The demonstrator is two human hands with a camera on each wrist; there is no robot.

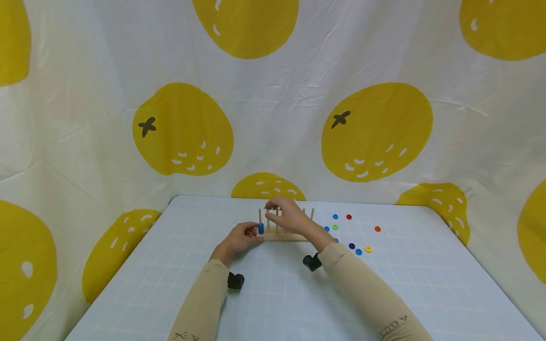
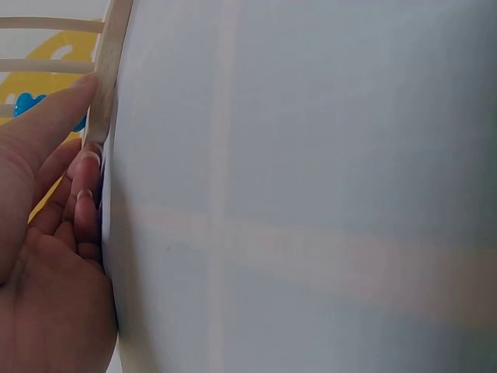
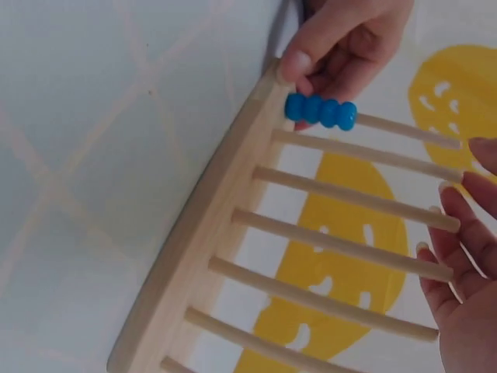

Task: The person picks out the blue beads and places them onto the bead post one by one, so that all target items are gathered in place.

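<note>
Peg rack [image 1: 283, 237]: set on the tabletop [image 1: 273, 303] toward its far edge, somewhat left of the middle; made of pale wood, with a long base and a row of upright pegs.
Blue beads [image 3: 320, 111]: four threaded in a stack low on the leftmost peg [image 3: 408, 130], near the base; the upper part of that peg is left bare.
Left hand [image 1: 241, 237]: closed about the left end of the base, with the thumb pressed on the wood and the other fingers bent beside it.
Right hand [image 1: 290, 215]: raised over the rack, its fingers loosely bent, thumb and forefinger parted about the upper end of the second peg [image 3: 369, 155]; whether that peg is touched cannot be told.
Loose rings [image 1: 335, 227]: scattered on the tabletop between the rack and the right edge, in blue, green, yellow, red and a dark shade; the orange-red ring [image 1: 377, 228] is placed nearest the right edge.
Black devices [image 1: 236, 281]: worn one at each wrist, by the cuffs of beige sleeves [image 1: 362, 284].
Cloth backdrop [image 1: 277, 132]: hung beyond the far edge, white, printed with large yellow fruit.
</note>
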